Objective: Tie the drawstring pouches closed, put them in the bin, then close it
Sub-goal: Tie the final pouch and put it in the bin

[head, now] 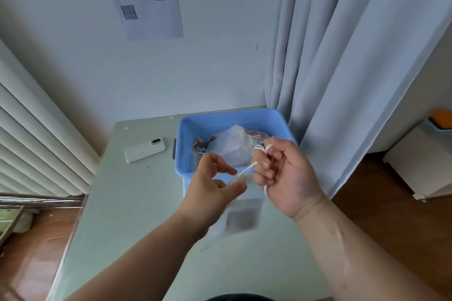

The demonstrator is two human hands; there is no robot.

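A blue plastic bin (186,127) stands at the far right of the table with several white and pink pouches (232,146) inside. In front of the bin I hold a sheer white drawstring pouch (242,215), blurred, hanging between my hands. My right hand (283,173) has the white drawstring (247,171) looped round its fingers and is closed on it. My left hand (215,181) pinches the other end of the string at the pouch's gathered neck. No lid for the bin can be made out.
A white phone (144,149) lies face down on the pale green table (127,203), left of the bin. Grey curtains (342,56) hang just right of the bin. A radiator (36,142) stands to the left; wooden floor lies on both sides.
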